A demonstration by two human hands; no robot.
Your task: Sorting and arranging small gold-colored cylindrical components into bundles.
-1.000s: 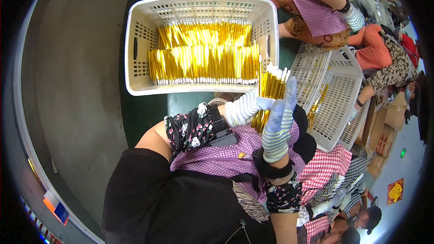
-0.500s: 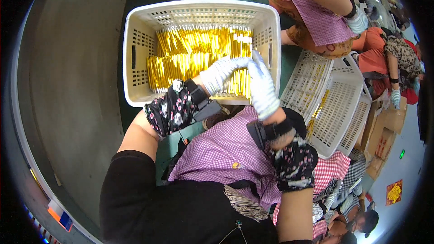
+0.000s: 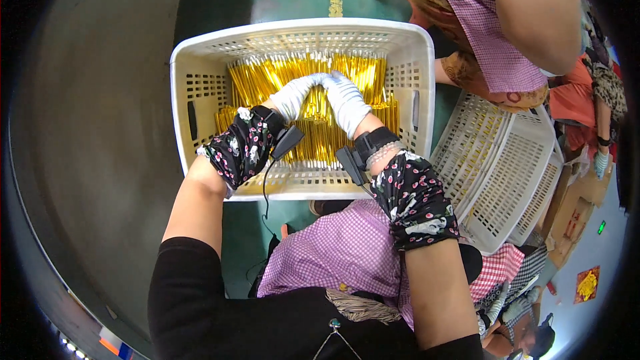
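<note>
A white plastic basket (image 3: pixel 301 195) holds rows of thin, shiny gold sticks (image 3: pixel 253 78) with pale ends. Both my hands, in white gloves, reach inside it over the middle of the rows. My left hand (image 3: pixel 297 95) and my right hand (image 3: pixel 347 103) meet at the fingertips, curled round the far end of a bundle of gold sticks (image 3: pixel 317 101). This bundle shows between the palms, above the near row. The fingertips themselves are partly hidden. Flowered black sleeve covers and black wrist straps with small dark devices sit on both forearms.
Stacked white baskets (image 3: pixel 510 163) stand at the right, beside a cardboard box (image 3: pixel 572 223). A person in a purple checked apron (image 3: pixel 490 33) is close at the upper right. More people work farther right. A grey surface (image 3: pixel 93 127) runs along the left.
My hands have drawn level with each other over the middle of the basket; the right one came left from the right-hand sticks. The view has shifted, so the basket appears lower and larger.
</note>
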